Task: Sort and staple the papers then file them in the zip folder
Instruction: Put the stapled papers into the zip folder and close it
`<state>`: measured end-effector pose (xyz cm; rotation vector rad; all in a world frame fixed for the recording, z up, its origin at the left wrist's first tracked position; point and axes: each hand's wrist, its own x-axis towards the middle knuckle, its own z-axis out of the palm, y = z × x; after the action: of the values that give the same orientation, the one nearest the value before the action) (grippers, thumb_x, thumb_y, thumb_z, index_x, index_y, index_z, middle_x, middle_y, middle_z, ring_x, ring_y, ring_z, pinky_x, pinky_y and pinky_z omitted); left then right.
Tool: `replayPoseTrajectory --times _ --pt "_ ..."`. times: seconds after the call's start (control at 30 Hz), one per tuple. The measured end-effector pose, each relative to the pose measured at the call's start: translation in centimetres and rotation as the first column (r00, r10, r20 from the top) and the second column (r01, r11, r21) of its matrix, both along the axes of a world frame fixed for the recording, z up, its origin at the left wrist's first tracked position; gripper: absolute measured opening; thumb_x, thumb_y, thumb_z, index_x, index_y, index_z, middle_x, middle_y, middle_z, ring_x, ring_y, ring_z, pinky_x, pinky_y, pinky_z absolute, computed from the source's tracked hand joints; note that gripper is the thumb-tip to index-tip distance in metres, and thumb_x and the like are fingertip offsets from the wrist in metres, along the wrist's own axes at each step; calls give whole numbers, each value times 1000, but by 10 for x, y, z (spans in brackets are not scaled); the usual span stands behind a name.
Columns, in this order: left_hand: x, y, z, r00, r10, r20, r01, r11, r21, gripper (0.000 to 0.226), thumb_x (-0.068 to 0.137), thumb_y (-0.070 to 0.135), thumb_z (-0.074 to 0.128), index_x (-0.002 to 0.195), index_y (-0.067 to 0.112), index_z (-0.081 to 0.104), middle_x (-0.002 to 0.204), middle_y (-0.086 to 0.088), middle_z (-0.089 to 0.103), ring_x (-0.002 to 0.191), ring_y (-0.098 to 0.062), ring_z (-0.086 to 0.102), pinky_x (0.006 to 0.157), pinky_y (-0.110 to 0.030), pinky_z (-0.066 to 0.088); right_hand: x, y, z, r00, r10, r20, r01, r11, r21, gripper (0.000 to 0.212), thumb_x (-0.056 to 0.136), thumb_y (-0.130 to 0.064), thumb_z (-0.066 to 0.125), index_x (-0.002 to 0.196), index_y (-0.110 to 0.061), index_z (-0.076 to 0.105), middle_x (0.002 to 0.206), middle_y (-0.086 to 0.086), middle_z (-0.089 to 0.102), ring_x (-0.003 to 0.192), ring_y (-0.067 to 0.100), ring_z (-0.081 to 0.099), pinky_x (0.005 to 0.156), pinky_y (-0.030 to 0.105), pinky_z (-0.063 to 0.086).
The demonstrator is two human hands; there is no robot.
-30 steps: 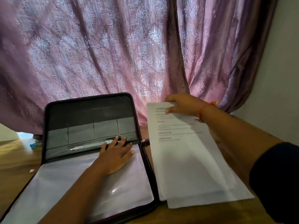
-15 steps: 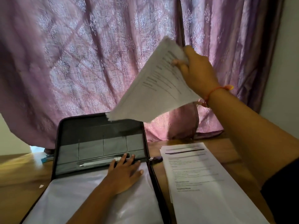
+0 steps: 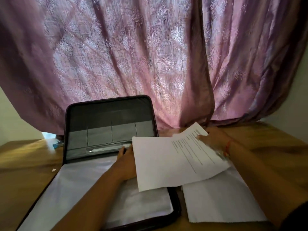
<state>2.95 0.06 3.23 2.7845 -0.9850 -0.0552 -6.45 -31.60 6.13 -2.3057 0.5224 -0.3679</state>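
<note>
A black zip folder (image 3: 110, 114) lies open on the wooden table, its lid upright and white sheets (image 3: 80, 185) filling its base. My left hand (image 3: 125, 161) rests flat on those sheets, partly hidden by paper. My right hand (image 3: 212, 137) grips the far edge of a printed set of papers (image 3: 170, 162) and holds it low, tilted across the folder's right edge. Beneath it on the table lies a stack of white papers (image 3: 220, 200).
A pen-like item (image 3: 106, 149) sits in the lid's pocket. A blue object (image 3: 57, 145) lies behind the folder at the left. A small paper scrap (image 3: 53, 170) is on the table (image 3: 25, 164). A purple curtain (image 3: 133, 55) hangs close behind; wall at right.
My right hand lifted the top set of papers off the stack, raised it high, then brought it down and left over the folder's right edge. My left hand stayed on the folder's sheets.
</note>
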Motion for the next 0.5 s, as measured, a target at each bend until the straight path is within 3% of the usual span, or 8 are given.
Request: replayPoseTrajectory --times 0.17,0.23,0.3,0.4,0.5 --pt "-1 2 -1 999 -26 26 23 994 105 70 101 51 48 160 33 15 169 -1 10 156 -19 -3 124 -50 -10 9 -3 -14 976 -124 -182 58 942 -330 48 83 -46 72 117 -14 61 122 8 65 108 27 60 89 33 48" --pt "-3 1 1 999 -25 36 21 993 119 70 102 49 47 161 32 13 170 -1 6 156 -19 -7 124 -49 -12 11 8 -10 979 -156 -128 78 876 -476 56 80 -50 74 120 -15 56 127 9 59 115 31 55 94 39 48" --pt "-1 0 -2 999 -22 44 16 992 128 67 104 47 44 161 32 13 170 -1 5 156 -19 -8 124 -48 -12 15 23 -7 997 -67 -24 43 830 -556 58 80 -52 73 123 -17 56 129 9 55 118 31 50 97 39 46" --pt "-6 -1 3 999 -31 42 25 990 136 65 104 48 42 161 34 13 170 0 5 156 -18 -9 124 -48 -11 24 49 0 972 234 16 -203 875 -440 59 80 -50 73 128 -21 55 130 3 56 116 24 52 96 36 46" --pt "-6 -2 3 998 -30 51 24 993 120 64 104 49 42 160 34 14 170 0 5 156 -18 -9 124 -49 -11 41 63 2 898 427 -108 -439 850 -291 72 79 -44 77 142 -33 45 142 -8 51 123 17 51 103 35 45"
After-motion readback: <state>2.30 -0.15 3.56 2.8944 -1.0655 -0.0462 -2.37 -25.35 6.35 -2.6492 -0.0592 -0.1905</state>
